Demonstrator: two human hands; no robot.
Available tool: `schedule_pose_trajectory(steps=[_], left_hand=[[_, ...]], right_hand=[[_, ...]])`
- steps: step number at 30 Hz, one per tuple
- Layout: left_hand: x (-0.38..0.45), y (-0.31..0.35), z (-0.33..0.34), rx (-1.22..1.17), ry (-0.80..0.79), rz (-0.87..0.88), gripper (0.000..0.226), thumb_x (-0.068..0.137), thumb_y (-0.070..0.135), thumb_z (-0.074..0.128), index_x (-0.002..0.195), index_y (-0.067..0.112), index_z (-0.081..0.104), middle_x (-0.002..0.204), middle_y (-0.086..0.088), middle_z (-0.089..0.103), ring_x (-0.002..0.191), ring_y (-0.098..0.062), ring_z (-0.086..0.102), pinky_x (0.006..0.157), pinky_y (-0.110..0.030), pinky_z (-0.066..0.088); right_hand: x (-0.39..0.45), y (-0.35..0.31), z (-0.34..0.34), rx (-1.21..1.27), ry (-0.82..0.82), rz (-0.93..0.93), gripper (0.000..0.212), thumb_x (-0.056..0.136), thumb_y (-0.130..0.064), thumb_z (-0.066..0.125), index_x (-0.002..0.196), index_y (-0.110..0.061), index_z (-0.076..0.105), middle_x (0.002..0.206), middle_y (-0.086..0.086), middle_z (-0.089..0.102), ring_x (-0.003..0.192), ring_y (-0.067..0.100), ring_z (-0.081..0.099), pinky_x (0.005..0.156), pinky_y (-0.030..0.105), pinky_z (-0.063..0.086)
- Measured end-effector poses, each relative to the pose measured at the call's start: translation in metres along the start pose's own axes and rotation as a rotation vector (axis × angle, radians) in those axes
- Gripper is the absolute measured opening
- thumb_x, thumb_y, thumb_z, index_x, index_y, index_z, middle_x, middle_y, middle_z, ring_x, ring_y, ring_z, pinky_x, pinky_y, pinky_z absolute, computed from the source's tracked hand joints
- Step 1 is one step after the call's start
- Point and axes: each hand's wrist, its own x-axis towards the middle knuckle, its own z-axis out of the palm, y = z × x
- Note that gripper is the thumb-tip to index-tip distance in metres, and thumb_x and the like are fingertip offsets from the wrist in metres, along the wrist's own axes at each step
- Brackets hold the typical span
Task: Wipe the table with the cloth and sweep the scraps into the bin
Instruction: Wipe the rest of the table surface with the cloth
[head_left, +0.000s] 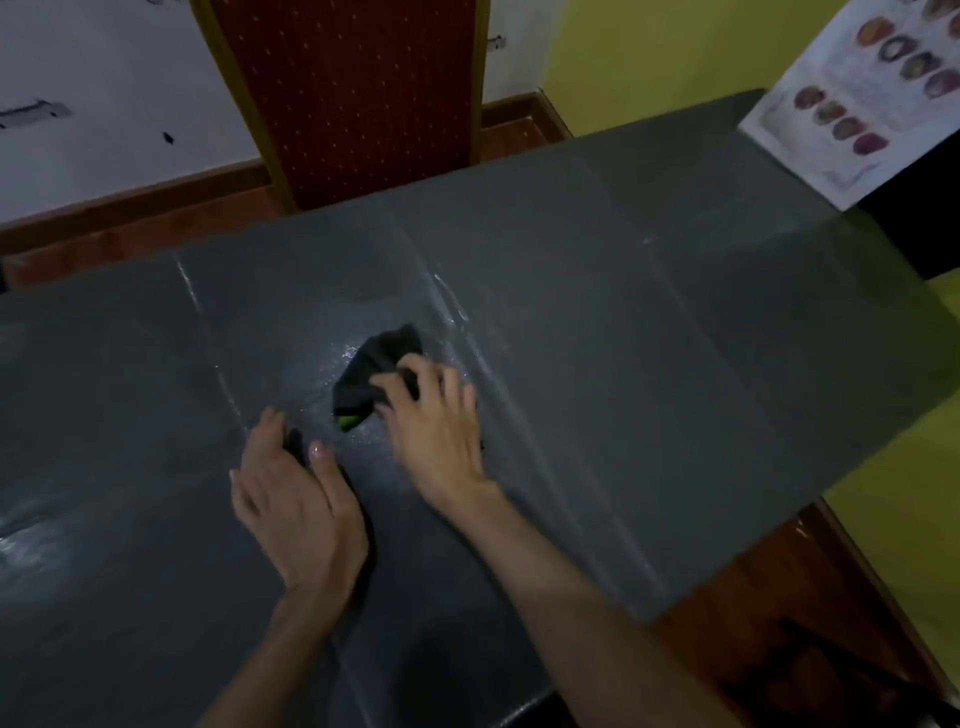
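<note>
The cloth, dark and bunched, with a small green patch at its near end, is located near the middle of the table. It is pressed onto the surface by the right hand, whose fingers are curled over the cloth's near-right part and closed on it. Wet, shiny streaks are visible on the surface around the cloth.

The left hand is placed just beside the cloth, to its near left, and apart from it. This hand is held on edge against the table, with fingers together and slightly cupped; nothing is gripped by it.

The table is covered with a dark grey sheet marked by fold creases. A red patterned chair back is positioned at the far edge. A printed sheet with rows of coloured pictures is seen at the far right corner. No scraps can be made out at this resolution.
</note>
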Motion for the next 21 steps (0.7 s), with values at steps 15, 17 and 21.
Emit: schedule_pose_trajectory(steps=[15, 17, 21], left_hand=[[-0.067, 0.007, 0.023, 0.199, -0.133, 0.174, 0.040, 0.101, 0.027, 0.033, 0.137, 0.014, 0.045, 0.157, -0.005, 0.033, 0.149, -0.022, 0.020, 0.122, -0.040, 0.000], [-0.081, 0.007, 0.027, 0.230, -0.134, 0.163, 0.043, 0.100, 0.028, 0.033, 0.140, 0.015, 0.043, 0.158, -0.004, 0.031, 0.150, -0.020, 0.020, 0.122, -0.038, 0.000], [-0.082, 0.002, 0.028, 0.276, -0.121, 0.166, 0.043, 0.100, 0.030, 0.031, 0.140, 0.019, 0.042, 0.158, -0.001, 0.031, 0.149, -0.019, 0.020, 0.122, -0.036, 0.001]], right_hand=[[-0.106, 0.094, -0.072, -0.057, 0.073, 0.248, 0.035, 0.090, -0.036, 0.051, 0.124, -0.033, 0.058, 0.105, -0.005, 0.059, 0.086, 0.014, 0.057, 0.077, 0.039, 0.052], [-0.128, 0.073, -0.067, -0.048, -0.021, 0.033, 0.038, 0.088, -0.034, 0.054, 0.125, -0.036, 0.061, 0.108, 0.004, 0.063, 0.080, 0.025, 0.058, 0.067, 0.037, 0.048], [-0.147, 0.185, -0.095, -0.188, 0.046, 0.310, 0.042, 0.083, -0.022, 0.070, 0.123, -0.033, 0.065, 0.114, 0.014, 0.062, 0.091, 0.038, 0.059, 0.075, 0.047, 0.049]])
